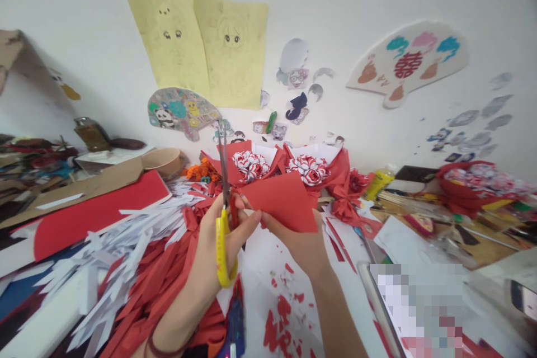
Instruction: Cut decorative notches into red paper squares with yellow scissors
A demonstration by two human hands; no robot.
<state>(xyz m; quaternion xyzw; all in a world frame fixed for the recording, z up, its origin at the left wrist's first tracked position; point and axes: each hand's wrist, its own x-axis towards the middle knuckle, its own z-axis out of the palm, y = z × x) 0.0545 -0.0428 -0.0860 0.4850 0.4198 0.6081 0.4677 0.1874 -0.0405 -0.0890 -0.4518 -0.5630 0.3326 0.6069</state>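
Note:
A sheet of red paper (282, 201) is held up in front of me between both hands. My left hand (213, 240) pinches its lower left corner between thumb and fingers. Scissors with a yellow handle (221, 246) hang on that same hand, their blades (224, 162) pointing up. My right hand (300, 243) grips the paper's lower edge, the thumbs of both hands nearly touching. Below lies a white sheet (255, 268) scattered with red paper scraps (279, 324).
White paper strips (121, 246) and red strips (155, 285) are heaped at the left. Behind stand red-and-white paper flower bouquets (308, 169), against the wall. A yellow bottle (378, 182) and another bouquet (482, 182) are at the right. A blue-handled tool (235, 324) lies near me.

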